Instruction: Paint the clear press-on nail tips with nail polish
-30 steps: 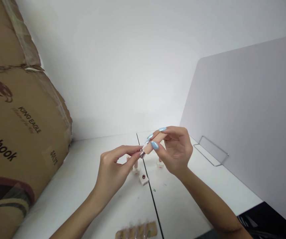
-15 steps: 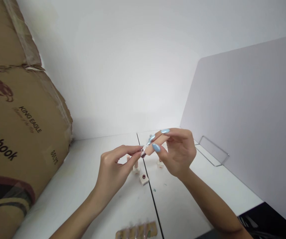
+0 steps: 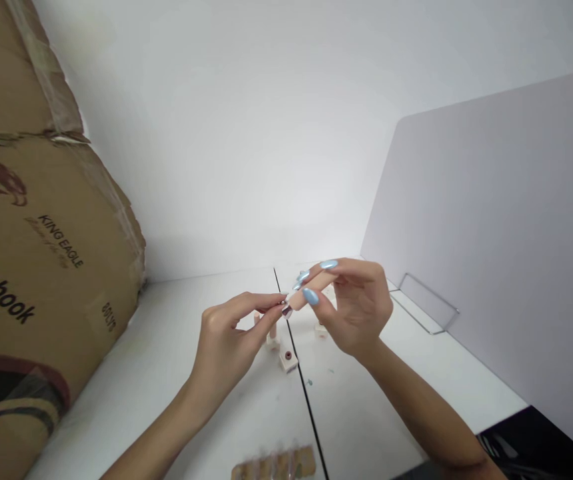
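My right hand (image 3: 361, 303), with pale blue nails, grips a peach nail polish cap (image 3: 311, 290) between thumb and fingers. The cap slants down to the left, towards my left hand (image 3: 236, 333). With thumb and forefinger pinched, my left hand holds a small glossy false nail (image 3: 287, 311), dark and whitish, right by the cap's lower end. The brush is too small to make out there. Below the hands stands an uncapped nail polish bottle (image 3: 289, 361), whitish and square with a dark neck. Another peach-capped bottle (image 3: 273, 340) is partly hidden behind my left hand.
A whitish bottle (image 3: 320, 331) stands under my right hand. A tan block (image 3: 308, 460) with several clear pieces lies at the near edge. A big cardboard box (image 3: 61, 267) walls the left side; a grey panel (image 3: 491, 233) with a wire foot (image 3: 431, 332) stands right.
My right thumb and fingers have shifted slightly left and the cap has turned a little. More of the false nail's dark and whitish surface shows. My left hand has hardly moved.
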### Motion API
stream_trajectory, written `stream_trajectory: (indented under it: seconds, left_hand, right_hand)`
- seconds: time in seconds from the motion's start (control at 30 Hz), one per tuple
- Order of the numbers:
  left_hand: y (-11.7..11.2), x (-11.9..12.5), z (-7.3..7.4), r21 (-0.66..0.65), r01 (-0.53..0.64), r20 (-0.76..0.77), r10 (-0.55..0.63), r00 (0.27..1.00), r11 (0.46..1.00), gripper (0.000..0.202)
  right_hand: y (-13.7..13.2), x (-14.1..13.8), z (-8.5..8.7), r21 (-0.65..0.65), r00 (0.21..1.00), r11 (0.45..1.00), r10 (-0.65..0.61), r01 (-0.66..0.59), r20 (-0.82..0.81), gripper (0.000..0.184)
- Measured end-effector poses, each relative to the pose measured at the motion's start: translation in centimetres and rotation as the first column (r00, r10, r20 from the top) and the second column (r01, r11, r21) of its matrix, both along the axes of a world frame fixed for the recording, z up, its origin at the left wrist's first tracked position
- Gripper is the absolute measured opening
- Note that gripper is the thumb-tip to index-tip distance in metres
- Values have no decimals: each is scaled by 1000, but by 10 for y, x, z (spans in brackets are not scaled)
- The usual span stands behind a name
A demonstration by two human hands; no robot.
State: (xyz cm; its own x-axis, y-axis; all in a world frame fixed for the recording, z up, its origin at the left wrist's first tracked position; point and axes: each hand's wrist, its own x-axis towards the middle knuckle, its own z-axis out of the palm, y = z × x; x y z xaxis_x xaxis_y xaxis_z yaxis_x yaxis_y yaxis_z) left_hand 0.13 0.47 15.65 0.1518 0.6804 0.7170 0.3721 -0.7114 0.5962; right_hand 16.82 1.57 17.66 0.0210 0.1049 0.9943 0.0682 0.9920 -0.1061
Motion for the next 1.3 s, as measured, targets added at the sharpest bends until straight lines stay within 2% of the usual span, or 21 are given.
stream_trajectory:
  seconds: [0.07,0.2,0.3,0.43,0.57,0.73,0.87,1.07,1.13,1.3]
  left_hand:
    - [-1,0,0,1,1,3,-1,1000,1000,10]
    - [-2,-3,-2,-20,-17,8,17,1000,1000,10]
    - [-2,-3,-2,-85,-8,43,12,999,996,8]
    - [-2,0,3,-209,59,124,-33,992,976,6]
    - [-1,1,8,-289,130,168,-84,982,948,6]
    - [-2,-1,7,-320,146,186,-89,979,936,7]
    - [-1,-3,7,-328,184,210,-118,971,927,7]
    - [-2,-1,11,-354,218,232,-140,963,909,5]
    - [-2,0,11,-349,218,236,-140,962,911,5]
    - [-1,-3,7,-341,203,221,-132,966,918,8]
  right_hand:
    - [1,-1,-1,-3,1000,1000,-20,20,-6,40]
    - [2,0,1,-101,979,991,-100,83,-175,33]
    - [1,2,2,-158,961,985,-109,70,-255,29]
    - [-1,1,-1,-192,979,981,-15,-24,-202,29]
    - [-1,-5,-6,-165,988,983,56,-79,-142,32]
    - [0,-6,-5,-238,961,970,-23,-44,-274,29]
    - [0,-4,-4,-267,947,963,-60,-28,-316,26]
    - [-1,-5,-7,-161,979,978,103,-132,-175,30]
    - [-1,-5,-7,-175,981,978,83,-114,-173,31]
    - [0,-5,-4,-303,945,953,-77,-24,-317,25]
